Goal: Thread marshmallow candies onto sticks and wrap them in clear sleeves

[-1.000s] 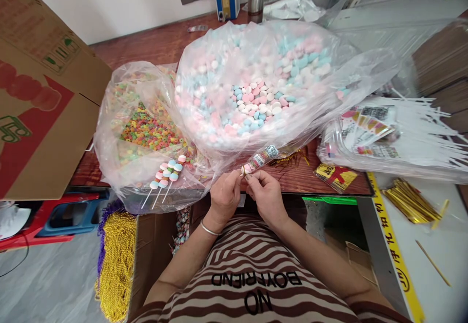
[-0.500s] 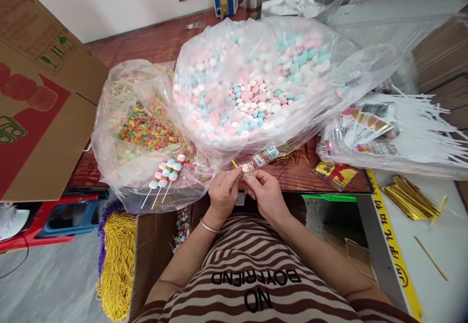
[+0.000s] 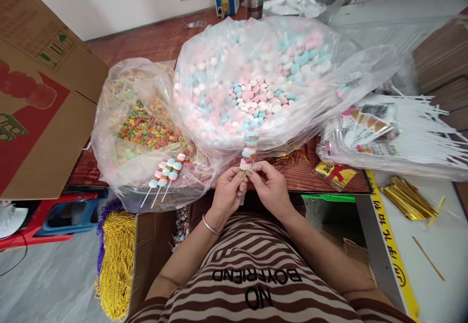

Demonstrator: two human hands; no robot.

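Note:
A wrapped candy skewer of pink, white and blue pieces stands upright just above the table's front edge. At its lower end the fingertips of my left hand and my right hand are pinched together, nearly touching. A bit of gold twist tie shows between them; most of it is hidden by the fingers. Three unwrapped candy skewers lie to the left on the clear plastic of a bag, their white sticks pointing toward me.
Behind are a big bag of pastel candies and a bag of ring-shaped candies. Printed wrappers with white sticks lie right, near a twist-tie packet and loose gold ties. A cardboard box stands left.
The wrapped skewer has swung from lying toward the right to standing upright. The gold tie's end that stuck out at the left is now mostly hidden between my fingers.

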